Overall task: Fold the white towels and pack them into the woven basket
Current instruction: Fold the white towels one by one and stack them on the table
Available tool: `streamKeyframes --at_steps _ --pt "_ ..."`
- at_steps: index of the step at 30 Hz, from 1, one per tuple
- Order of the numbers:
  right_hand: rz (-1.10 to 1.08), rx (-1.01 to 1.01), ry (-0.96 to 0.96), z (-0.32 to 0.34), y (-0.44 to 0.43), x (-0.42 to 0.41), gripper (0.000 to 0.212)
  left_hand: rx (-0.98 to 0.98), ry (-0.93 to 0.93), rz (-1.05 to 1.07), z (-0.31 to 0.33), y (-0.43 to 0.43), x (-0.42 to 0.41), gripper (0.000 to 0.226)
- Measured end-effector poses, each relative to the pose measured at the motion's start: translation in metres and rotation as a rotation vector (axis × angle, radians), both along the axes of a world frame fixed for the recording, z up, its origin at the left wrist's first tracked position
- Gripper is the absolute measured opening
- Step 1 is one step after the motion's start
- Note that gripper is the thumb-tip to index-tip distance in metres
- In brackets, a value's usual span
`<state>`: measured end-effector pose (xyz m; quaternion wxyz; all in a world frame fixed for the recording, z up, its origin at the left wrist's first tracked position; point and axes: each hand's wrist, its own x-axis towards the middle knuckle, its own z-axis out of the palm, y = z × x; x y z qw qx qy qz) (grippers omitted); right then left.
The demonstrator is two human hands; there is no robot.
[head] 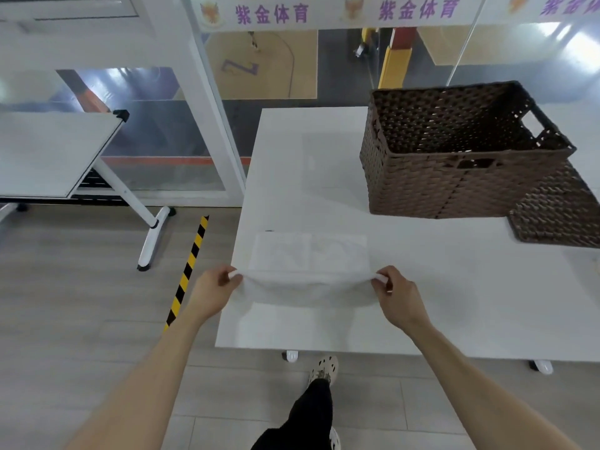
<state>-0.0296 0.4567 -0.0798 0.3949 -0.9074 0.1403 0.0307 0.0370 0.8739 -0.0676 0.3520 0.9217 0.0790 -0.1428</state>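
A white towel lies on the white table near its front left corner. My left hand pinches the towel's near left corner, and my right hand pinches its near right corner. The near edge is lifted off the table and stretched between both hands, while the far part lies flat. A dark brown woven basket stands at the back right of the table, well beyond my right hand; its inside looks empty.
A flat woven lid lies against the basket's right side. To the left stand a tilted white folding table and a yellow-black floor stripe. A glass partition rises behind. My foot is under the table's front edge.
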Motion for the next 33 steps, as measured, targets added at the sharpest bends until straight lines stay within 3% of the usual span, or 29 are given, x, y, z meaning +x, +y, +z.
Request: streamKeyframes --at_steps 10,14,17,24,28,33 --pt "-0.014 -0.083 0.057 -0.001 -0.030 0.147 0.014 -0.074 -0.039 0.007 0.000 -0.026 0.145 0.003" --pt "0.071 -0.185 0.253 -0.023 -0.043 0.190 0.055 0.165 0.094 -0.087 -0.041 -0.025 0.191 0.040" --pt "0.190 -0.298 0.331 -0.038 -0.035 0.201 0.063 0.312 0.188 -0.230 -0.064 -0.032 0.204 0.054" --pt "0.544 -0.500 0.370 -0.053 0.000 0.237 0.080 0.500 0.148 -0.562 -0.087 -0.070 0.227 0.072" --pt "0.673 -0.687 0.457 -0.061 0.011 0.248 0.069 0.565 0.154 -0.630 -0.092 -0.077 0.234 0.056" --pt "0.706 -0.672 0.592 -0.064 0.012 0.241 0.064 0.550 0.268 -0.742 -0.088 -0.075 0.228 0.032"
